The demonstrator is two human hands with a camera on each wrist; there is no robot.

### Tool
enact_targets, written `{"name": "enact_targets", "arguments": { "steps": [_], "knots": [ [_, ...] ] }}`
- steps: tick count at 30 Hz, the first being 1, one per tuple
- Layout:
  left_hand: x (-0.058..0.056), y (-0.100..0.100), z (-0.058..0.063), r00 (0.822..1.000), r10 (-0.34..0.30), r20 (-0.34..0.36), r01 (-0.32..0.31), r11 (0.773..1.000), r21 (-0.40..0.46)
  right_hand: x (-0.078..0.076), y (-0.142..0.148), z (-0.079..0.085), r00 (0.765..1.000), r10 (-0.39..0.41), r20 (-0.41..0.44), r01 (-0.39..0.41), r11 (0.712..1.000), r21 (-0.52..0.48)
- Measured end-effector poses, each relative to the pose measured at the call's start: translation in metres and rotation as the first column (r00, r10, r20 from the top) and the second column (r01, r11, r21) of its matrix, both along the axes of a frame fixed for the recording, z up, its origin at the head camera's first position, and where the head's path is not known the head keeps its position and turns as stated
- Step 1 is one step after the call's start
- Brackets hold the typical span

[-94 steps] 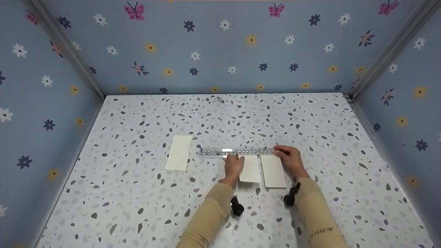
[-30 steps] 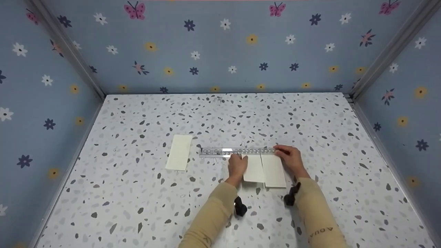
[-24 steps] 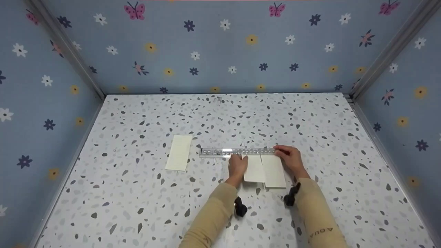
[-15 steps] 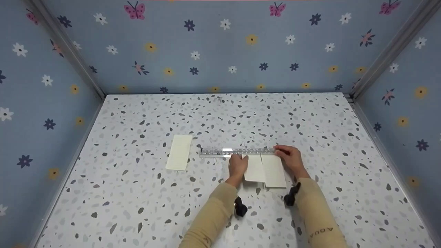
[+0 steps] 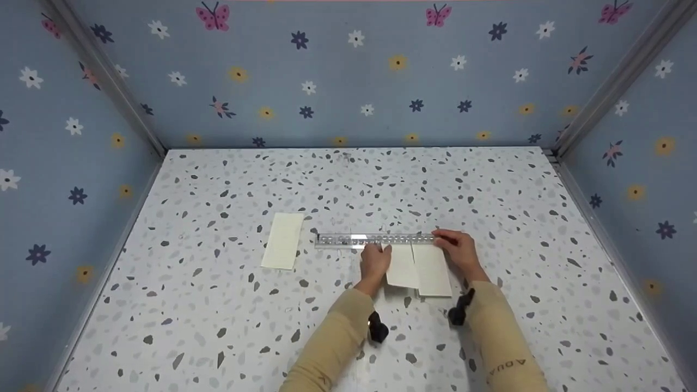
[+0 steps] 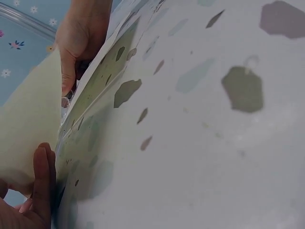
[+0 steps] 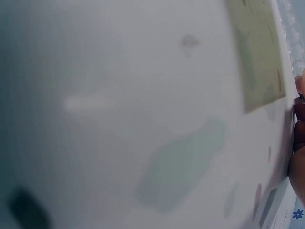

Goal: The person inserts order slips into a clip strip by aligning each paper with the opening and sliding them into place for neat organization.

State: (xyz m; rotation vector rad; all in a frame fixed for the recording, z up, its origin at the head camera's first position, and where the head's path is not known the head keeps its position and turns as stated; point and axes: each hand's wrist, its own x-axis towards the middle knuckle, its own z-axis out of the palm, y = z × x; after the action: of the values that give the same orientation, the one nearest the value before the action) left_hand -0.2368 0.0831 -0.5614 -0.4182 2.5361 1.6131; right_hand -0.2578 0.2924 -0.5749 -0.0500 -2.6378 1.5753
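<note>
A clear ruler [image 5: 337, 240] with a row of round holes lies crosswise on the table. My right hand [image 5: 460, 251] pinches its right end. Just below the ruler, my left hand [image 5: 374, 265] holds a cream paper slip [image 5: 402, 267] by its left side, thumb on top. In the left wrist view this slip [image 6: 28, 119] rises tilted from the tabletop, with fingers [image 6: 42, 176] against it. A second cream slip [image 5: 433, 272] lies close on its right, its upper end at the ruler's edge. The right wrist view shows only the edge of my right hand [image 7: 298, 162].
Another cream paper slip [image 5: 283, 240] lies apart to the left of the ruler. The speckled white table [image 5: 218, 326] is bounded by flowered blue panels [image 5: 348, 71] at the back and both sides. A black wrist device [image 5: 378, 329] hangs under the left sleeve.
Compared with about three seconds ago, my left hand has moved slightly right with its slip, narrowing the gap to the second slip. The ruler and right hand have stayed in place.
</note>
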Motion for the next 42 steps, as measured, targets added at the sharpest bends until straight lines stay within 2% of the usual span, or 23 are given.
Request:
{"name": "enact_targets", "arguments": {
  "steps": [6, 10, 15, 19, 22, 28, 32, 36, 42],
  "knots": [
    [0.001, -0.008, 0.003, 1.000, -0.003, 0.030, 0.003, 1.000, -0.019, 0.002, 0.000, 0.001, 0.997, 0.034, -0.064, -0.034, 0.999, 0.002],
    [0.002, -0.014, 0.004, 1.000, -0.017, 0.013, 0.017, 1.000, -0.018, 0.001, 0.000, 0.000, 0.997, 0.032, -0.076, -0.031, 0.999, 0.015],
    [0.003, -0.021, 0.003, 1.000, -0.014, 0.023, 0.012, 0.997, 0.070, 0.001, 0.000, 0.000, 0.996, 0.031, -0.082, -0.029, 0.999, 0.026],
    [0.003, -0.027, 0.004, 1.000, -0.008, 0.019, 0.005, 0.983, 0.181, 0.003, -0.002, 0.005, 0.996, 0.035, -0.078, -0.034, 0.999, 0.021],
    [0.003, -0.032, 0.005, 1.000, -0.015, 0.002, 0.014, 0.977, 0.214, 0.003, -0.002, 0.005, 0.998, 0.024, -0.063, -0.023, 1.000, 0.008],
    [0.002, -0.044, 0.009, 0.999, -0.040, -0.009, 0.041, 0.987, 0.156, 0.000, 0.000, 0.000, 1.000, -0.003, -0.027, 0.003, 1.000, 0.010],
    [0.004, -0.054, 0.013, 0.997, -0.063, -0.048, 0.068, 0.992, 0.103, 0.001, 0.000, -0.002, 0.997, 0.012, -0.071, -0.013, 1.000, -0.013],
    [0.004, -0.066, 0.018, 0.992, -0.075, -0.103, 0.077, 0.997, 0.011, 0.001, 0.000, -0.002, 0.996, 0.017, -0.087, -0.019, 1.000, -0.022],
    [0.002, -0.085, 0.024, 0.990, -0.078, -0.119, 0.067, 0.993, -0.098, -0.001, -0.001, -0.002, 1.000, -0.017, 0.014, 0.017, 1.000, 0.007]
  ]
}}
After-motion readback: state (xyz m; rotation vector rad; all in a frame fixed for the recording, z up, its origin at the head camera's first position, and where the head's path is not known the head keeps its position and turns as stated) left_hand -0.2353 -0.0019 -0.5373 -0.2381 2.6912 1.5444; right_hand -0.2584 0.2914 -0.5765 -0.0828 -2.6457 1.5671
